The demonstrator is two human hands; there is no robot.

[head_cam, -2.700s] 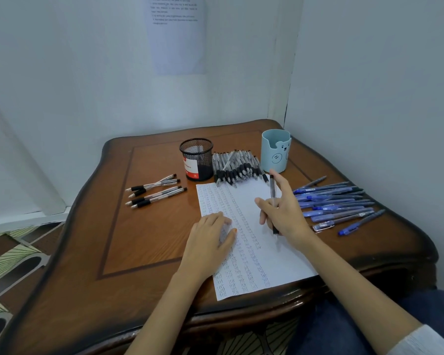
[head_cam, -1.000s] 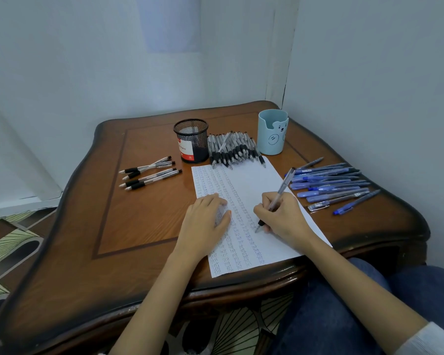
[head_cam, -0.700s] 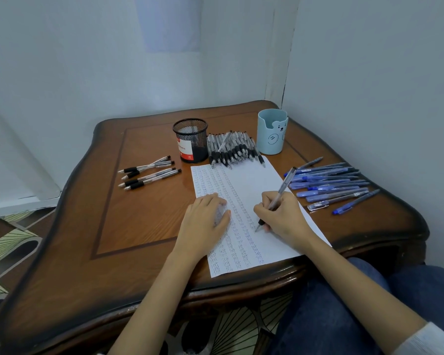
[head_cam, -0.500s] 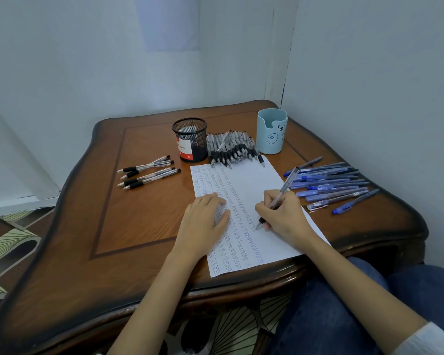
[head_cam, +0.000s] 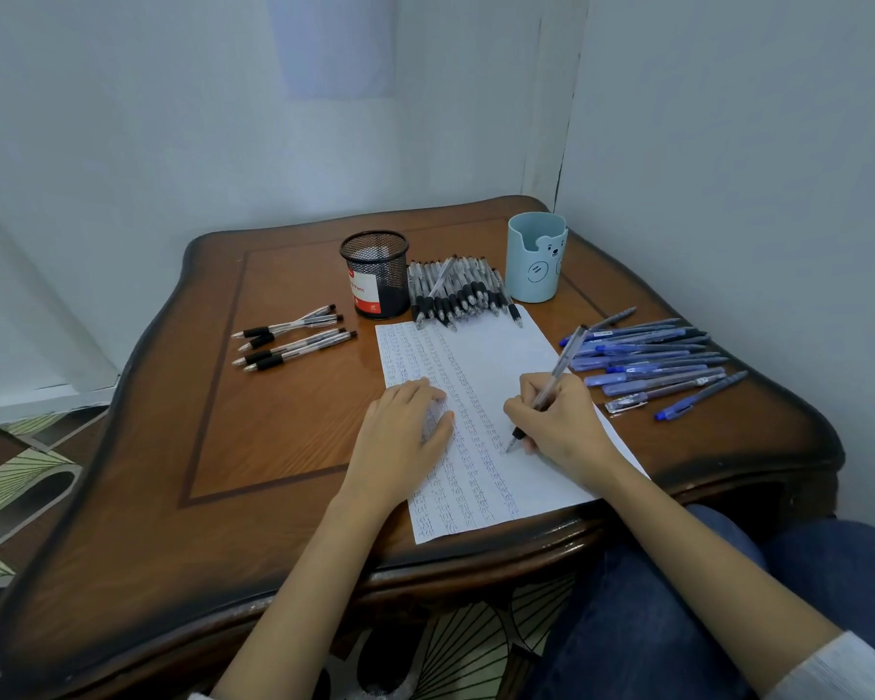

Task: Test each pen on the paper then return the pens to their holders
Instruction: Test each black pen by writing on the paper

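The right hand [head_cam: 561, 426] pinches the pen [head_cam: 561, 368] with its tip on the lower half of the paper [head_cam: 501, 356], so the test stroke should be short and light in a blank gap while the left hand [head_cam: 400, 437], spread flat, pins it to the bench [head_cam: 284, 421]

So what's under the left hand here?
The left hand rests flat across the left edge of the paper, partly on the sheet's rows of pen marks and partly on the wooden table. The marks beneath the palm are covered and cannot be read.
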